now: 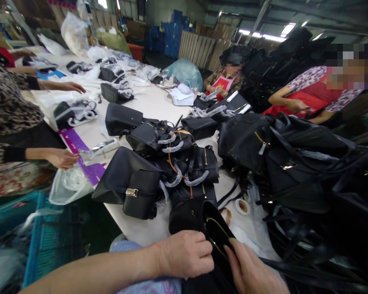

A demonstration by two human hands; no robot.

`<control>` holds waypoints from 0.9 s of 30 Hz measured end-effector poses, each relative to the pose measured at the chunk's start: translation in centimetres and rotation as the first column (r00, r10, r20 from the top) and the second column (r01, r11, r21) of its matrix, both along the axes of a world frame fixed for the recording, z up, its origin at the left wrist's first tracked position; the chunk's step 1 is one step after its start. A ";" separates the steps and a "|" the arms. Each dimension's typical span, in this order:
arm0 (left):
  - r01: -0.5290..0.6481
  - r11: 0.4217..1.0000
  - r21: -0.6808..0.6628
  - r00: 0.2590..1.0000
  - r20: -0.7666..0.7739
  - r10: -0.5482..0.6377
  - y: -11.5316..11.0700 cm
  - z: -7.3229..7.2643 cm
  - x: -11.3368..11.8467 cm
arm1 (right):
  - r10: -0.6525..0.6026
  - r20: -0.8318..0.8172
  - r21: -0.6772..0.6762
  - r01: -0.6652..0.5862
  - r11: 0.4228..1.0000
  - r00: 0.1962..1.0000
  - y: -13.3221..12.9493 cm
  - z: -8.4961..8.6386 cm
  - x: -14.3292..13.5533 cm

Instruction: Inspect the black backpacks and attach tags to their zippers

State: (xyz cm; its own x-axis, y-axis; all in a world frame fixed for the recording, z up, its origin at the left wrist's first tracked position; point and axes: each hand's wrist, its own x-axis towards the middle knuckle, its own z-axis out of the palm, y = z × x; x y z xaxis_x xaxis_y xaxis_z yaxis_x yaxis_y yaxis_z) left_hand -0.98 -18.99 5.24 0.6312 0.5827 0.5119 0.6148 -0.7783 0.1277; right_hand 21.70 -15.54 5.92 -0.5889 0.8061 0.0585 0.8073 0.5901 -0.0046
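Note:
A black bag [217,228] with a gold zipper lies open at the bottom centre, near the table edge. My left hand [187,253] is at its left side, fingers curled together at the bag's edge; what they pinch is hidden. On the right side of the opening, my right hand [251,265] grips the bag's rim, thumb and fingers around the black material. Just beyond is another black bag [193,196], and to the left stands a black backpack [141,188] with a gold clasp.
Several black bags with wrapped handles cover the table [135,224]. A large pile of black bags [297,163] rises at right, beside a tape roll [242,206]. A person's hand [63,158] is at left, near a teal crate [33,241]. Two people in red aprons are across.

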 end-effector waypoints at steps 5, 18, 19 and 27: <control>0.043 0.998 -0.053 0.999 0.024 -0.042 -0.6 0.4 -0.6 | -0.076 0.170 0.027 0.072 0.997 0.983 3.0 0.6 -3.5; -0.039 0.951 -0.307 0.986 0.141 0.086 -1.7 -0.6 -3.6 | -0.202 -0.202 -0.143 0.175 0.974 0.958 5.2 -0.9 -4.9; -0.051 0.949 -0.311 0.985 0.138 0.098 -1.6 -0.6 -3.5 | -0.187 -0.281 -0.196 0.134 0.971 0.941 4.6 -0.9 -5.1; -0.034 0.958 -0.285 0.986 0.145 0.078 -1.4 -0.2 -2.8 | -0.393 -0.439 -0.797 -0.149 0.585 0.808 3.2 1.5 -8.1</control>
